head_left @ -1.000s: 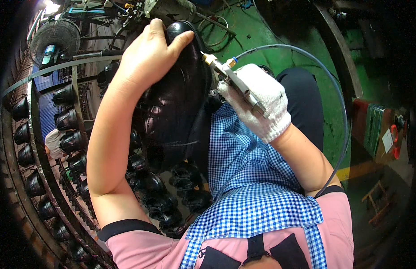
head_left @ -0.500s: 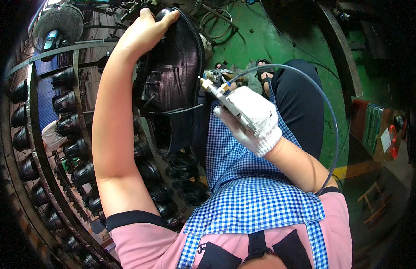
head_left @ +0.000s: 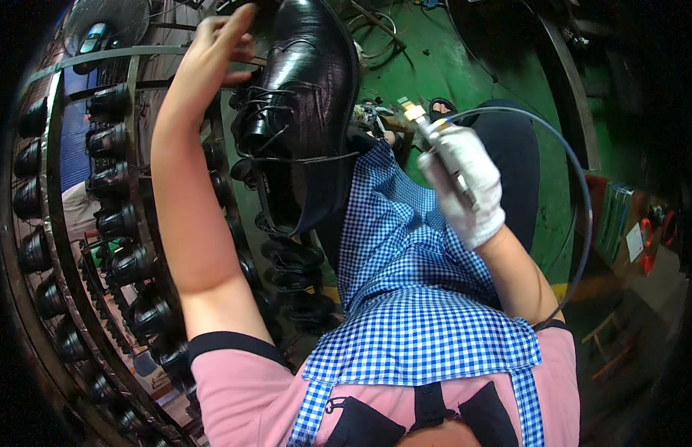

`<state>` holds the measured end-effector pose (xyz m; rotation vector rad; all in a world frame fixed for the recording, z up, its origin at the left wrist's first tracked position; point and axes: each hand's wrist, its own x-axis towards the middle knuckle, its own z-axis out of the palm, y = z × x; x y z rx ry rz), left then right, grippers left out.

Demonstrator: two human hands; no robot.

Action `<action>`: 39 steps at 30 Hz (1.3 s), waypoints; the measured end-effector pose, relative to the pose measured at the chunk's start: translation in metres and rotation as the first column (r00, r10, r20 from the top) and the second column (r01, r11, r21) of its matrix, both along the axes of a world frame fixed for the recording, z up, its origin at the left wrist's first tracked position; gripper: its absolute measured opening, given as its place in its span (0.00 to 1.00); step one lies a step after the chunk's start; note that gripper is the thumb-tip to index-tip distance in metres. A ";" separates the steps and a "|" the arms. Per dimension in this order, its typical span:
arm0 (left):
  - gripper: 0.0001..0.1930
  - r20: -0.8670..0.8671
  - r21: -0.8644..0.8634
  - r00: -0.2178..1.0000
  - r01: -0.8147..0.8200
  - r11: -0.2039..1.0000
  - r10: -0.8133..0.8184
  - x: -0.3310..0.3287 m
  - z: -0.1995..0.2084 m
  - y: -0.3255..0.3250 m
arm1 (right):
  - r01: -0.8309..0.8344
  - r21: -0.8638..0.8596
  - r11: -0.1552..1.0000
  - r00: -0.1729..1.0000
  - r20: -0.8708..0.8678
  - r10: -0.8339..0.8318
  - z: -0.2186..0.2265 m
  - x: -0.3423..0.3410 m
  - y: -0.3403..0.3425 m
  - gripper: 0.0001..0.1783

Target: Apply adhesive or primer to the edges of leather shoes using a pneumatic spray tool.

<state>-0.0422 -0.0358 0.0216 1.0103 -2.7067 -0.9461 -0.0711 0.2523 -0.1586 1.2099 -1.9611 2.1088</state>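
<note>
A shiny black lace-up shoe (head_left: 316,89) stands toe away from me, its lace end sticking out across the opening. What supports it is hidden. My bare left hand (head_left: 220,52) is just left of its toe, fingers spread, holding nothing. In a white knitted glove, my right hand (head_left: 469,179) grips a metal spray gun (head_left: 444,145) with a brass nozzle, pointing up and left, apart from the shoe. A grey-blue hose (head_left: 580,175) loops from the gun back past my right forearm.
Racks on the left hold several rows of black shoes (head_left: 111,179). More black shoes (head_left: 294,261) sit below the shoe beside my blue checked apron (head_left: 405,320). A fan (head_left: 111,26) stands far left. A brown box (head_left: 633,231) lies on the green floor (head_left: 510,56) at right.
My left hand has let go of the shoe's toe and moved left. The right hand has drawn the spray gun away to the right. The shoe now looks shinier and more upright.
</note>
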 end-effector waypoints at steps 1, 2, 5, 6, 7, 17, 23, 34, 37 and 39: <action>0.33 -0.120 0.032 0.992 -0.030 0.999 0.034 0.022 -0.003 0.007 | 0.030 0.138 0.990 0.999 0.033 -0.035 -0.007 -0.008 0.005 0.13; 0.30 -0.180 0.166 0.982 -0.032 0.986 0.063 0.044 -0.005 0.009 | 0.023 0.205 0.979 0.978 0.197 -0.064 -0.019 -0.009 0.009 0.13; 0.28 -0.078 0.003 0.997 0.002 1.000 -0.001 0.103 -0.028 0.049 | -0.044 0.315 0.948 0.955 0.292 -0.053 -0.024 -0.014 -0.003 0.14; 0.23 -0.138 -0.059 0.990 0.018 0.998 -0.026 0.122 -0.035 0.056 | -0.118 0.322 0.939 0.939 0.344 0.000 -0.017 -0.008 -0.014 0.15; 0.17 -0.150 -0.143 0.980 0.107 0.984 -0.129 0.132 -0.049 0.047 | -0.195 0.334 0.922 0.911 0.409 0.044 -0.011 -0.006 -0.022 0.16; 0.12 -0.247 0.141 0.952 -0.148 0.979 0.180 0.325 -0.074 0.077 | -0.219 0.247 0.944 0.809 0.587 0.035 -0.017 0.009 -0.057 0.21; 0.09 -0.168 0.584 0.653 -0.537 0.608 0.738 0.375 -0.192 0.093 | -0.155 0.362 0.919 0.982 0.157 0.104 -0.032 0.000 -0.058 0.24; 0.21 -0.226 0.238 0.063 -0.964 0.118 0.972 0.325 -0.368 -0.028 | -0.058 0.406 0.912 0.998 0.015 0.057 -0.013 -0.005 -0.050 0.25; 0.20 -0.184 0.032 0.030 -0.999 0.037 0.982 0.313 -0.361 -0.048 | -0.069 0.430 0.900 0.997 0.068 0.044 0.002 0.001 -0.053 0.24; 0.21 -0.236 0.034 -0.091 -0.996 -0.086 0.968 0.322 -0.381 -0.049 | -0.122 0.447 0.886 0.973 0.231 0.018 0.016 0.011 -0.057 0.24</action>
